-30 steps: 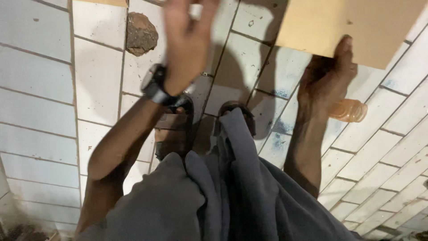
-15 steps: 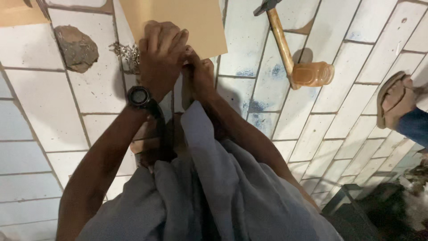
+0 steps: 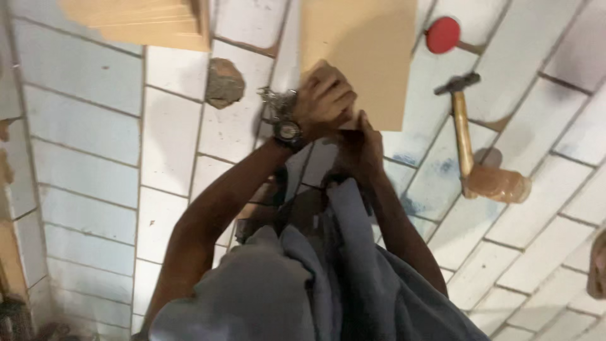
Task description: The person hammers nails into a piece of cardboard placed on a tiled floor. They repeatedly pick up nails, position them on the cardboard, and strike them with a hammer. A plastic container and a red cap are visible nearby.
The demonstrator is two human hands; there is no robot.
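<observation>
Left hand [image 3: 325,95], with a dark wristwatch [image 3: 288,132] on the wrist, was curled shut over the near corner of a tan board [image 3: 366,50] that lay flat on the white tiled floor [image 3: 88,158]. Right hand [image 3: 361,146] sat just below it, touching the left hand at the board's lower edge; its fingers were tucked under, so whether it gripped the board or only pressed against it could not be told. A small metallic cluster [image 3: 276,101], possibly nails or a chain, lay on the tile just left of the left wrist; too blurred to identify. Beyond that, a rough grey-brown stone [image 3: 224,82] rested on the floor. A stack of pale wooden boards [image 3: 145,22] lay at the upper left, cut off by the frame edge. To the right of the board lay a hammer [image 3: 467,132] with a wooden handle, its head pointing away, and a round red object [image 3: 442,35] on a short stem above it. The hammer's handle end met a translucent amber block [image 3: 499,183]. Grey trousers [image 3: 303,278] filled the lower frame and hid the floor beneath. A partial brown shape at the far right edge was not identifiable.
</observation>
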